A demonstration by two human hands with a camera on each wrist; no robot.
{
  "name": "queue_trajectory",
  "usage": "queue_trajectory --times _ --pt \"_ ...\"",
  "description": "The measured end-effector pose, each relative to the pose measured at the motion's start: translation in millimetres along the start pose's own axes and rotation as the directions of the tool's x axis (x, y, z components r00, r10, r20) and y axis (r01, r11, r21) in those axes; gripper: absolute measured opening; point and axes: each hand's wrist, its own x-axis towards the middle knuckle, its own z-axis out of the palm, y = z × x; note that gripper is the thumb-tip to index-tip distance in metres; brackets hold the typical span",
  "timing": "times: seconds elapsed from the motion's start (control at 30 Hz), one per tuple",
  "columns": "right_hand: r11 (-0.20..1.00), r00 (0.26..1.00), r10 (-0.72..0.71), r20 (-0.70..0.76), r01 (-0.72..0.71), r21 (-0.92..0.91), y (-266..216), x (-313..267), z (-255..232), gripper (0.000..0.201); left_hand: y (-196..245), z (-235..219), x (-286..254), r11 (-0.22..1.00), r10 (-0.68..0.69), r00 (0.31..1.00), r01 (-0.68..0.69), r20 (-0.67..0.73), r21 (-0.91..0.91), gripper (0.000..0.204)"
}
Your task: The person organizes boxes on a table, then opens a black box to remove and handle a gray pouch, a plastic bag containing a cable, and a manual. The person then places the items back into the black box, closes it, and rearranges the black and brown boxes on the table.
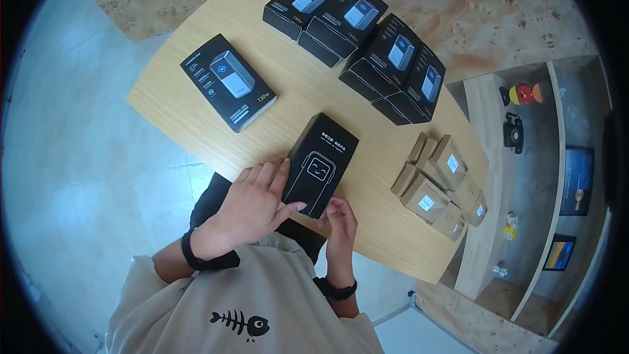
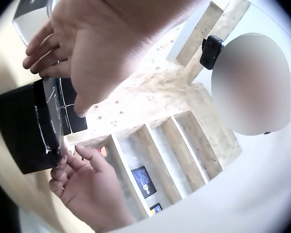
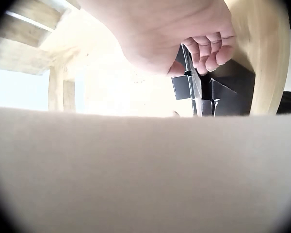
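Note:
A black cardboard box [image 1: 325, 165] with a smiling line drawing lies on the table close to the person. In the right wrist view flaps [image 3: 182, 87] stand out at its near end. The left hand [image 1: 257, 198] lies along the box's left side, fingers fairly straight and touching its edge, thumb over the near end. At the near right corner, the right hand [image 1: 341, 224] has bent fingers and thumb at the box's edge, and grips it there. Both hands also show beside the box in the left wrist view, the left hand [image 2: 99, 46] above the right hand [image 2: 94, 187].
The wooden table [image 1: 190, 115] carries another black box [image 1: 229, 82] marked 130W at the left. Several similar boxes [image 1: 393, 59] are stacked at the far side. Small brown cartons [image 1: 436, 183] stand at the right. Beyond is a shelf unit [image 1: 485, 236] with a black telephone [image 1: 514, 132].

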Motion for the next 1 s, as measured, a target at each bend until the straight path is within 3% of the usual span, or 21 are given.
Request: queue_trajectory --times 0.07,0.1,0.13,0.17,0.2,0.23,0.27,0.33,0.4,0.43,0.5,0.53,0.6,0.67,0.73,0.83,0.87,0.93,0.97,1.0 --pt "0.998 0.995 0.035 0.092 -0.031 -0.049 -1.8 -0.7 -3.1 0.033 0.0 -7.1 1.2 0.999 -0.013 1.000 0.014 0.027 -0.034 0.079" --pt "0.998 0.995 0.034 0.092 -0.030 -0.047 -2.1 -1.5 -0.3 0.033 -1.5 -9.8 1.6 0.975 0.037 0.999 -0.044 -0.035 -0.217 0.075" --pt "0.988 0.994 -0.088 0.070 0.079 0.130 -2.9 -2.5 4.6 0.051 -3.1 -11.9 2.5 0.915 0.073 0.992 -0.109 -0.106 -0.389 0.072" --pt "0.936 0.979 -0.203 0.026 0.186 0.300 -5.4 -3.2 8.8 0.068 -3.7 -11.9 5.3 0.916 0.072 0.992 -0.108 -0.107 -0.386 0.072" --pt "0.935 0.979 -0.203 0.028 0.185 0.302 -12.4 -3.4 9.4 0.068 -3.6 -10.1 9.4 0.751 0.027 0.982 -0.143 -0.186 -0.645 0.070" --pt "0.943 0.961 -0.271 0.050 0.255 0.214 -23.7 -2.5 8.8 0.082 -4.5 -8.3 12.5 0.513 -0.041 0.968 -0.193 -0.248 -0.837 0.070" --pt "0.937 0.939 -0.336 0.076 0.325 0.125 -30.4 -1.0 7.9 0.097 -6.3 -8.0 15.0 0.513 -0.040 0.968 -0.193 -0.248 -0.836 0.070" --pt "0.920 0.919 -0.382 0.096 0.367 0.138 -26.9 3.4 3.5 0.086 -9.1 -6.3 21.6 0.784 -0.037 0.957 -0.150 -0.286 -0.603 0.070" --pt "0.930 0.945 -0.299 0.135 0.320 -0.183 -25.4 2.7 -0.5 0.060 -14.4 6.0 25.4 0.828 0.022 0.966 -0.162 -0.258 -0.536 0.070" --pt "0.929 0.945 -0.299 0.135 0.321 -0.183 -26.9 2.2 0.9 0.060 -16.6 10.5 26.5 0.867 0.071 0.972 -0.171 -0.224 -0.468 0.070" --pt "0.938 0.965 -0.240 0.106 0.258 -0.233 -30.0 -1.7 5.8 0.037 -14.0 13.9 28.9 0.874 0.095 0.973 -0.182 -0.209 -0.451 0.070" --pt "0.938 0.966 -0.239 0.104 0.257 -0.233 -28.6 -1.2 6.5 0.037 -13.0 15.7 30.1 0.880 0.119 0.974 -0.195 -0.195 -0.434 0.069" --pt "0.883 0.931 -0.341 0.130 0.365 -0.297 -26.2 1.9 7.5 0.024 -18.8 24.3 35.1 0.881 0.147 0.959 -0.239 -0.244 -0.407 0.069" --pt "0.875 0.927 -0.355 0.123 0.375 -0.305 -29.9 1.7 12.6 0.019 -15.3 21.8 42.3 0.881 0.178 0.939 -0.285 -0.294 -0.378 0.068" --pt "0.867 0.921 -0.369 0.123 0.389 -0.312 -32.0 2.4 13.5 0.013 -2.3 14.4 51.7 0.805 0.057 0.911 -0.283 -0.408 -0.522 0.074" --pt "0.856 0.923 -0.346 0.170 0.384 -0.345 -27.9 0.3 10.9 0.011 -2.2 16.9 64.3 0.778 0.018 0.891 -0.297 -0.453 -0.553 0.076" --pt "0.859 0.926 -0.336 0.171 0.376 -0.348 -25.1 -0.6 9.1 0.011 -4.6 16.7 64.4 0.777 0.016 0.891 -0.296 -0.453 -0.555 0.076" --pt "0.861 0.930 -0.326 0.168 0.366 -0.352 -23.5 -0.8 7.7 0.010 -11.3 16.0 62.6 0.886 0.073 0.958 -0.191 -0.278 -0.423 0.079" --pt "0.865 0.934 -0.320 0.157 0.356 -0.354 -23.1 -1.0 7.9 0.011 -12.6 18.2 61.2 0.886 0.075 0.958 -0.191 -0.275 -0.423 0.079" --pt "0.868 0.938 -0.314 0.146 0.346 -0.355 -22.6 -1.0 8.4 0.012 -13.7 22.6 58.8 0.936 0.076 0.962 -0.159 -0.262 -0.313 0.081"
